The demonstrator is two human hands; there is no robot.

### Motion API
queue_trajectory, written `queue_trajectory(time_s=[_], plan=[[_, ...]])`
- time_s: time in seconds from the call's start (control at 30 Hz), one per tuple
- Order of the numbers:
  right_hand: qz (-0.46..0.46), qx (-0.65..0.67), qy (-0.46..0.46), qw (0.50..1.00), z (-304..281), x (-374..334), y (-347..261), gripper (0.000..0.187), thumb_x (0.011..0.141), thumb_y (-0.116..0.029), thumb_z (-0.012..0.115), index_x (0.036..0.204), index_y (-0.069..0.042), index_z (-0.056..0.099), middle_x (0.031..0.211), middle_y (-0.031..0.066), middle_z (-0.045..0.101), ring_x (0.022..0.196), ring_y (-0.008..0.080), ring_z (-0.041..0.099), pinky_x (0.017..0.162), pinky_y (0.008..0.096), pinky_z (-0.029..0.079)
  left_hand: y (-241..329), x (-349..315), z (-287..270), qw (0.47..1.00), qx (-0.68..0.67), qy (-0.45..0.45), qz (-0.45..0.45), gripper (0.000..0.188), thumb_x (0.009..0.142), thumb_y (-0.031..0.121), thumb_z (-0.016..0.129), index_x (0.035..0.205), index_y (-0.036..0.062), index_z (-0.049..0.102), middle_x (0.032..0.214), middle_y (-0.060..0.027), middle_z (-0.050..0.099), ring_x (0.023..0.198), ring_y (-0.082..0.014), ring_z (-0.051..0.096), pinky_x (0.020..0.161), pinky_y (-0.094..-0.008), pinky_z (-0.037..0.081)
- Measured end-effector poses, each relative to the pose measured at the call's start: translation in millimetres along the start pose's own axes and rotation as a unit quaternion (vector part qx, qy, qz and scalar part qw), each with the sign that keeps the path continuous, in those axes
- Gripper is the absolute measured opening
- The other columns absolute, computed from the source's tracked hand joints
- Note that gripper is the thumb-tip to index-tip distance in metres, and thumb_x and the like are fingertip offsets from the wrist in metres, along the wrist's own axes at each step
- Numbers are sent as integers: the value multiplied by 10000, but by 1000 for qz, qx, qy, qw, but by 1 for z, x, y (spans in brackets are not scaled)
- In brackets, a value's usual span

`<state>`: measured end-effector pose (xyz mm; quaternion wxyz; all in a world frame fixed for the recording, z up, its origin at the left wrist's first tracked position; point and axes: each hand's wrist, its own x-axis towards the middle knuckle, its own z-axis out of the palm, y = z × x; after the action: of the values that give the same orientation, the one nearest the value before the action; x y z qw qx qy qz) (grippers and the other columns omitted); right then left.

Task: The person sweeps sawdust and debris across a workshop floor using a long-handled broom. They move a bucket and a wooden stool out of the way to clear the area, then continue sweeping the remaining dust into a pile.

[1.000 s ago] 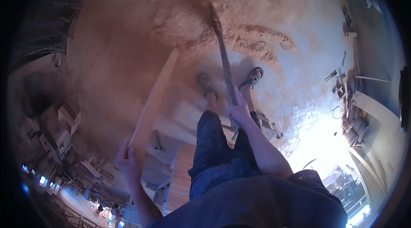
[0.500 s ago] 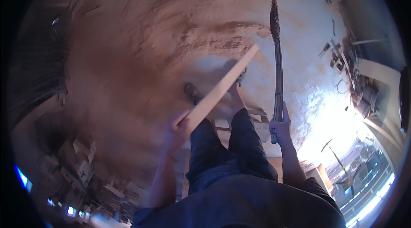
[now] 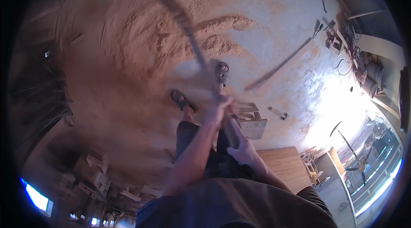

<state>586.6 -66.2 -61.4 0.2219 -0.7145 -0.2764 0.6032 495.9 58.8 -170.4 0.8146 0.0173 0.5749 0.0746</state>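
Note:
A long broom (image 3: 197, 50), smeared by motion, slants from my waist out to the far left. My left hand (image 3: 218, 111) is closed around the middle of its handle. Lower down, near the handle's end, my right hand (image 3: 244, 151) is closed on it too. The bristle end passes over heaped sawdust (image 3: 147, 41) on the floor. To the right of the broom is a pale wooden plank (image 3: 284, 66), blurred and out of both hands; I cannot tell whether it lies flat on the floor.
My sandalled feet stand near the sawdust. A small wooden stool (image 3: 253, 128) is close to my legs, with a short tool (image 3: 278, 113) on the floor beside it. A wooden panel (image 3: 284, 166) is at the near right. Machines and cables (image 3: 338, 41) line the right side.
My left hand has let go of the plank, which is now off to the right, and has taken hold of the broom. The broom has swung from the right over to the far left.

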Motion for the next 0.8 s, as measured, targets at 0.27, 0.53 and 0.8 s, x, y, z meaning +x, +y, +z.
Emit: queue_trajectory(time_s=[0.27, 0.53, 0.8], plan=[[33, -130, 60, 989, 8, 332, 138, 235, 905, -193, 570, 1046, -109, 738, 972, 213, 712, 934, 302, 711, 833, 407, 542, 68, 64, -141, 950, -92, 227, 195, 277, 804, 10, 689, 1012, 109, 537, 719, -17, 521, 558, -149, 537, 512, -320, 459], [-133, -440, 187, 868, 14, 611, 208, 299, 816, -127, 631, 1109, -145, 685, 1146, 156, 615, 1131, 340, 575, 955, 477, 461, 59, 161, -234, 907, -45, 338, 249, 330, 825, 26, 671, 1110, 26, 505, 724, -21, 478, 563, -141, 514, 536, -308, 457], [-149, -553, 225, 789, -7, 665, 290, 338, 829, -222, 694, 1149, -134, 632, 1052, 144, 593, 1045, 290, 596, 821, 422, 498, 115, 157, -213, 933, -136, 245, 225, 419, 811, 76, 582, 1197, -17, 449, 718, -31, 456, 554, -140, 498, 536, -326, 477]])
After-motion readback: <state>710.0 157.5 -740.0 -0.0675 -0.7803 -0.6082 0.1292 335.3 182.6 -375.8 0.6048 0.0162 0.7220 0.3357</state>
